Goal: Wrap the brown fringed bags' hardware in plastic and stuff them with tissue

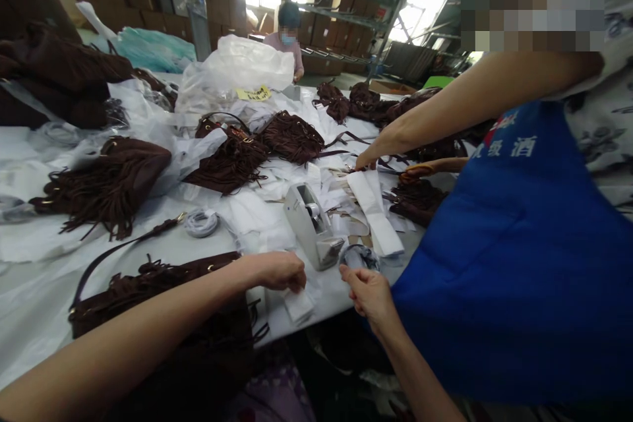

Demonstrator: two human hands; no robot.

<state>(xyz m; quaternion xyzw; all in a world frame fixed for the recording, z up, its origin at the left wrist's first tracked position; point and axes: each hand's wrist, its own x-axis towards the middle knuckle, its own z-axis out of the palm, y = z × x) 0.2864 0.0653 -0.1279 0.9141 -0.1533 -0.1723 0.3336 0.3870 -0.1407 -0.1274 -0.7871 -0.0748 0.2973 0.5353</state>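
My right hand (pixel 370 293) pinches the near edge of a grey coil (pixel 360 256), which looks like a wrapped strap, at the table's front edge. My left hand (pixel 285 271) is closed, fingers curled down just above a folded white paper (pixel 299 305); what it grips, if anything, is hidden. Between and beyond both hands stands a grey tape dispenser (pixel 309 227). Under my left forearm lies a dark brown fringed bag (pixel 212 306), its strap (pixel 119 252) stretched out to the left. A second grey coil (pixel 202 223) rests beside that strap's clip.
Close on my right, a co-worker in a blue apron (pixel 504 264) reaches an arm (pixel 445 112) across white paper strips (pixel 374 211). More brown fringed bags (pixel 289 137) and clear plastic (pixel 237 69) cover the table. Another person (pixel 289 39) is at the far side.
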